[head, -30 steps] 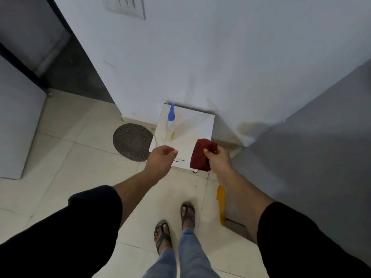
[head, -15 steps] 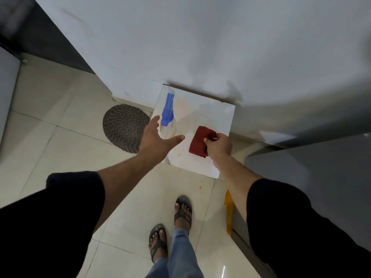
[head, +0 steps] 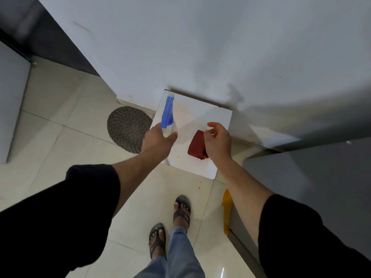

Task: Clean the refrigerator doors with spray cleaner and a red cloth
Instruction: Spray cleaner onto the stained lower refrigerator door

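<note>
1. On the white square stand (head: 212, 119) against the white wall (head: 200, 47), a spray bottle (head: 167, 115) with a blue head stands upright at the near-left corner.
2. Beside it, toward the right edge of the stand, the red cloth (head: 197, 145) lies folded and flat on the surface.
3. The left hand (head: 158, 139) reaches to the bottle's clear body, with the thumb on the right side of it and the fingers at its left. Whether the hand is actually clasping the bottle cannot be told.
4. The right hand (head: 216, 141) hovers over the cloth's right edge with its fingers spread and loose, gripping nothing. The cloth sits partly hidden beneath the palm.
5. Both forearms come out of black sleeves.
6. Left of the stand, a round woven mat (head: 128, 128) lies on the pale tiled floor (head: 60, 137).
7. Lower down, two feet in sandals (head: 181, 209) stand on the tiles. A yellow object (head: 226, 209) rests at the foot of a grey panel (head: 311, 187) on the right.
</note>
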